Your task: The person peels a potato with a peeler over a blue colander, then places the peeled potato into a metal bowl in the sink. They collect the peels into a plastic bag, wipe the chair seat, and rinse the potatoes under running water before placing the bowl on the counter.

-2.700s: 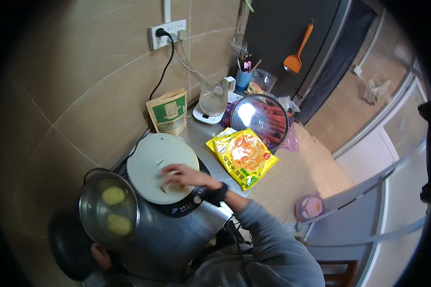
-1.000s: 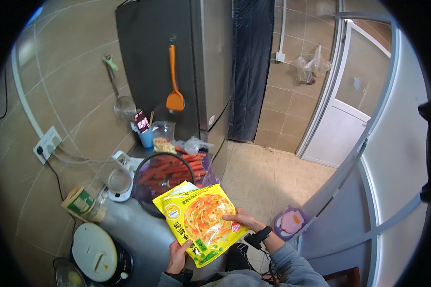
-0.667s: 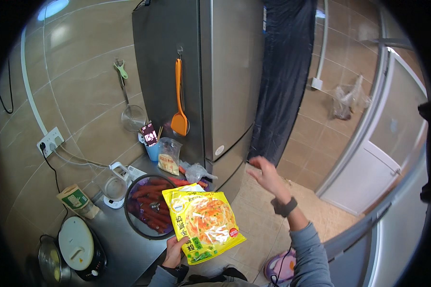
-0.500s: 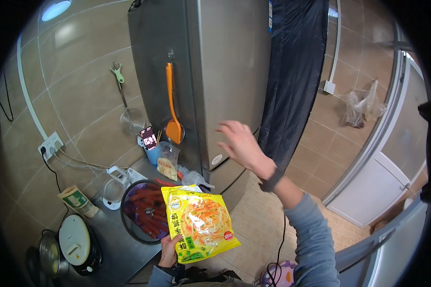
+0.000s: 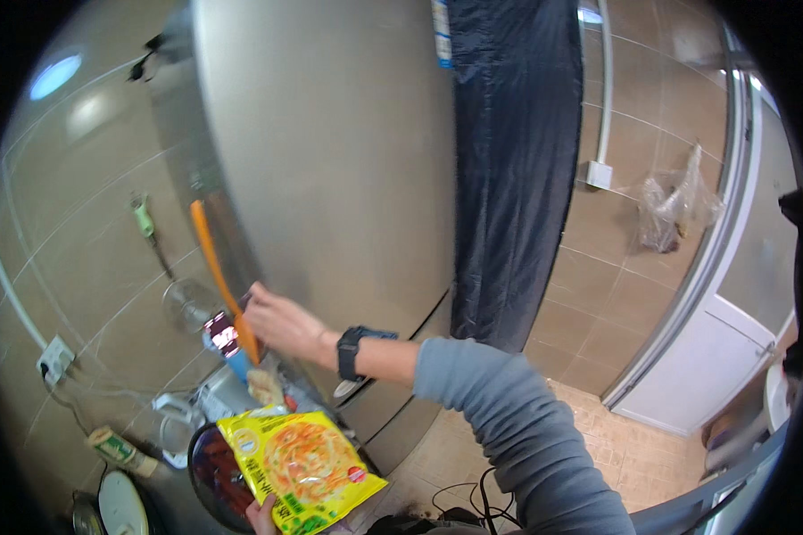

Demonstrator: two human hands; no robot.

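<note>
My right hand point(image 5: 272, 319) reaches across to the left edge of the tall grey fridge door point(image 5: 330, 160), and its fingers curl at that edge. A black watch point(image 5: 352, 349) sits on that wrist, with a grey sleeve behind it. My left hand point(image 5: 264, 517) shows only at the bottom edge, gripping a yellow food packet point(image 5: 302, 465) from below. The packet is held over a dark pan point(image 5: 210, 474) with red food in it.
An orange spatula point(image 5: 211, 263) hangs on the fridge's side above a cup of utensils point(image 5: 230, 346). A glass jug point(image 5: 174, 417), a green box point(image 5: 116, 448) and a white cooker point(image 5: 120, 510) stand on the counter. A dark curtain point(image 5: 517, 169) hangs right of the fridge. Cables point(image 5: 473, 501) lie on the floor.
I have lifted the packet off the counter in my left hand and turned toward the fridge. My right hand let go of the packet and swung up left to the fridge door's edge.
</note>
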